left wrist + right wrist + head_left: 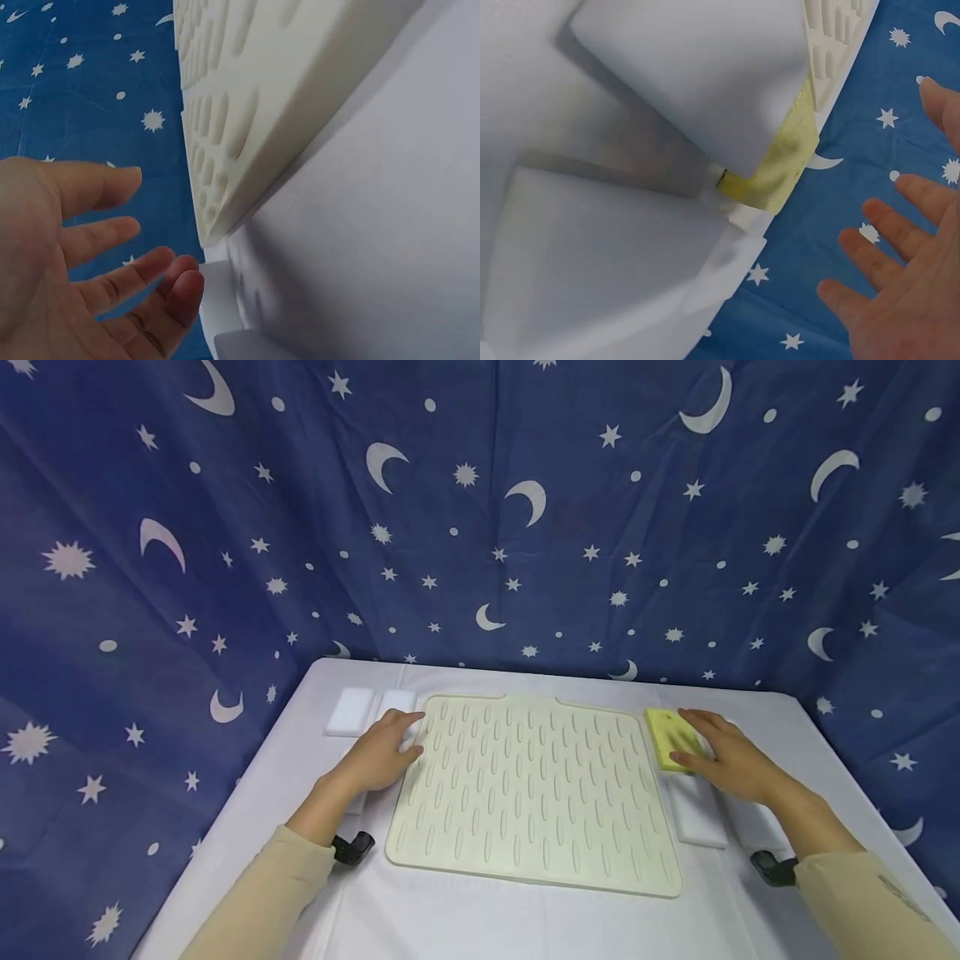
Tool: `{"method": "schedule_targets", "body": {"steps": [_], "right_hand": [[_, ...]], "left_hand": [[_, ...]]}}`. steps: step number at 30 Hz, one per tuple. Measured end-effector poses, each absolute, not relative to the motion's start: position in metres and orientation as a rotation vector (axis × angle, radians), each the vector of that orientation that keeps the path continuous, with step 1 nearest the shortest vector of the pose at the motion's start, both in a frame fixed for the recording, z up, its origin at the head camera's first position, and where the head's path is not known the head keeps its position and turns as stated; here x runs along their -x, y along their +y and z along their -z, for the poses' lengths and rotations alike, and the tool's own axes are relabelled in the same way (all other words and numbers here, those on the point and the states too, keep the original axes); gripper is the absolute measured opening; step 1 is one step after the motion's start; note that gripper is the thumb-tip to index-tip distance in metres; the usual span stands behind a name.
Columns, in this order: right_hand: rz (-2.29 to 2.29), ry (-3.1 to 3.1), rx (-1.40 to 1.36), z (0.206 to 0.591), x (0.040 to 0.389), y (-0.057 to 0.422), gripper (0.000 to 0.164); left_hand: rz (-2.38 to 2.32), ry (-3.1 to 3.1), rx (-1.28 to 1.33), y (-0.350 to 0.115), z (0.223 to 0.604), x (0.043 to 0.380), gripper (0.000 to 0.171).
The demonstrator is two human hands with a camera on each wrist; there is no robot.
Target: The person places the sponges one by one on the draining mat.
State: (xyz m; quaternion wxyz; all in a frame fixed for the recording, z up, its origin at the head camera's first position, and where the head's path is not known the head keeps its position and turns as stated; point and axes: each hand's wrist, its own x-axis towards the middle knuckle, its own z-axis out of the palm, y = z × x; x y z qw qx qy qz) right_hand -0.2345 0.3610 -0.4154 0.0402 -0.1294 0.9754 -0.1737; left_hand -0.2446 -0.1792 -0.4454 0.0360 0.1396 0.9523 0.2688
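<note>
A cream silicone-looking mat (528, 789) with rows of oval ridges lies flat in the middle of the table. Beside its upper left edge is my left hand (378, 753), fingers spread and holding nothing; the left wrist view shows the palm (45, 277) apart from the mat's raised edge (277, 127). My right hand (723, 758) hovers over a yellow sponge-like block (662, 737) at the mat's upper right. In the right wrist view its loosely extended fingers (885, 225) are clear of the yellow block (791, 161), which is partly covered by a white block (697, 67).
White rectangular blocks (351, 712) lie left of the mat, some partly behind the left hand. More white blocks (697, 814) lie below the yellow one and under the right forearm. A white cloth (465, 918) covers the table, and a blue star-patterned curtain (480, 510) hangs behind.
</note>
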Motion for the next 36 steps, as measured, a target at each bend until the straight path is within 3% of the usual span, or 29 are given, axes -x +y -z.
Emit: {"method": "schedule_targets", "body": {"steps": [13,19,36], "right_hand": [[0.559,2.902,0.370,0.418,0.222,0.371,0.094],[0.539,2.876,0.358,0.422,0.213,0.374,0.102],[0.599,2.822,0.428,0.435,0.197,0.379,0.103]], "left_hand": [[-0.837,2.897,-0.271,-0.172,0.460,0.236,0.060],[-0.867,2.883,-0.269,-0.170,0.463,0.235,0.058],[-0.898,2.879,-0.294,-0.168,0.469,0.228,0.054]]}}
